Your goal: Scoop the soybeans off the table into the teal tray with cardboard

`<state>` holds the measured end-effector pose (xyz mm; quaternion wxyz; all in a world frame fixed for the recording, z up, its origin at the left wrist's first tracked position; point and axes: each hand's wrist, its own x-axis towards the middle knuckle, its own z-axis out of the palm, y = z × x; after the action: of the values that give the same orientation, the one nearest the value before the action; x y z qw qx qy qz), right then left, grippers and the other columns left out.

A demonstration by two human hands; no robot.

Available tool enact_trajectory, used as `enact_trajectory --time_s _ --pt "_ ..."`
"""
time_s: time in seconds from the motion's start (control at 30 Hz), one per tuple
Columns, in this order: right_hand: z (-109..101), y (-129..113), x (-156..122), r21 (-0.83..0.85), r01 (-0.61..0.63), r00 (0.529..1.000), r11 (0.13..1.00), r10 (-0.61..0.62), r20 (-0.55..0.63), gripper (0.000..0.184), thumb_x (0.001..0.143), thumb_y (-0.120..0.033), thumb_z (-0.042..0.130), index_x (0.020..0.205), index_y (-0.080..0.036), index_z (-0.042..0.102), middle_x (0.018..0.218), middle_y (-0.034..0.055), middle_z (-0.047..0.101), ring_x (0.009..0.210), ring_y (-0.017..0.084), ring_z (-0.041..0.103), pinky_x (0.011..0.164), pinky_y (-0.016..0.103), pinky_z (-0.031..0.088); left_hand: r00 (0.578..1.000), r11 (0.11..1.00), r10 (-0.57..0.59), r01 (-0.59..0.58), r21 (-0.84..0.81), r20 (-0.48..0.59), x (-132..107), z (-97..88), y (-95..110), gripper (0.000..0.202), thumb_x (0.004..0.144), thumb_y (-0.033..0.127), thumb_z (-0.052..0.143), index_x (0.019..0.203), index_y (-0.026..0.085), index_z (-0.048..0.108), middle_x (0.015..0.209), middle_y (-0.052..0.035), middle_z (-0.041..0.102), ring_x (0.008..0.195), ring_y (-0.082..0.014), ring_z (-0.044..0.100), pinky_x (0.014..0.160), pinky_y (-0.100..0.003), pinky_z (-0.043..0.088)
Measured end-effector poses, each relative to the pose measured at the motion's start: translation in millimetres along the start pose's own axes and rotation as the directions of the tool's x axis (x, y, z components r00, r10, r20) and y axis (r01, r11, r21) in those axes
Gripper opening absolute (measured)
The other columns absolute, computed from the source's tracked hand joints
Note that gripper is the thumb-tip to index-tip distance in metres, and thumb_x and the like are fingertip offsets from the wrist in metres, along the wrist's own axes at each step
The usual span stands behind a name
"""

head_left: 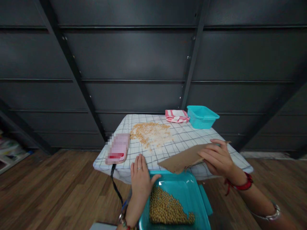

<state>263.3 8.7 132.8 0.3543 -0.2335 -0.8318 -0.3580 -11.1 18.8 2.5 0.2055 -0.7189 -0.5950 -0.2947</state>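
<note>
My right hand (218, 159) is closed on a brown piece of cardboard (183, 158), which slants down to the left over the table's front edge. Its torn lower edge hangs just above the back rim of a teal plastic basin (203, 204). Whole round tan beans (165, 207) cover much of the basin's floor. My left hand (140, 175) lies with fingers stretched onto the cloth edge, thumb out by the basin's back left corner. Farther back on the cloth, yellow beans (137, 132) are spread beside pale flaky bits (159, 135) that look like skins.
A checked white cloth (192, 140) covers the small table. Pink phone-like object (120, 147) lies at the left, a dark strap (115, 185) hanging below. A folded pink-and-white cloth (177, 116) and a turquoise box (202, 118) stand at the back right, before dark panels (134, 57).
</note>
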Motion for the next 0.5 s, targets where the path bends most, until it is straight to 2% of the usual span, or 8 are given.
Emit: enact_trajectory --time_s 0.17,0.33,0.5 --pt "11.1 3.3 1.6 -0.026 0.007 0.999 1.0 -0.008 -0.037 0.027 0.073 -0.004 0.042 0.089 -0.021 0.057 0.065 -0.0007 0.063 0.069 0.015 0.055 0.078 0.039 0.04 1.0 1.0 0.001 -0.001 -0.006 0.026 -0.3 -1.3 0.0 0.094 0.068 0.073 0.035 0.13 0.003 0.033 0.126 -0.0249 0.048 0.117 -0.0335 0.042 0.096 -0.05 0.032" --pt "5.7 4.2 0.0 -0.058 0.006 0.999 0.998 -0.008 -0.039 0.025 0.073 -0.005 0.043 0.086 -0.022 0.056 0.068 -0.0003 0.064 0.068 0.015 0.055 0.078 0.04 0.041 1.0 1.0 -0.003 0.003 -0.015 0.007 -0.4 0.0 -0.7 0.093 0.069 0.073 0.032 0.13 0.003 0.034 0.125 -0.0245 0.049 0.117 -0.0332 0.043 0.096 -0.049 0.032" --pt "1.5 0.9 -2.7 -0.028 0.07 0.997 0.997 -0.069 0.044 0.025 0.072 -0.004 0.039 0.088 -0.017 0.054 0.069 0.0026 0.065 0.074 0.017 0.058 0.076 0.041 0.042 1.0 1.0 -0.003 0.003 -0.02 -0.016 -0.4 0.8 -0.8 0.093 0.069 0.074 0.029 0.129 0.002 0.034 0.124 -0.0237 0.05 0.116 -0.0325 0.044 0.095 -0.048 0.033"
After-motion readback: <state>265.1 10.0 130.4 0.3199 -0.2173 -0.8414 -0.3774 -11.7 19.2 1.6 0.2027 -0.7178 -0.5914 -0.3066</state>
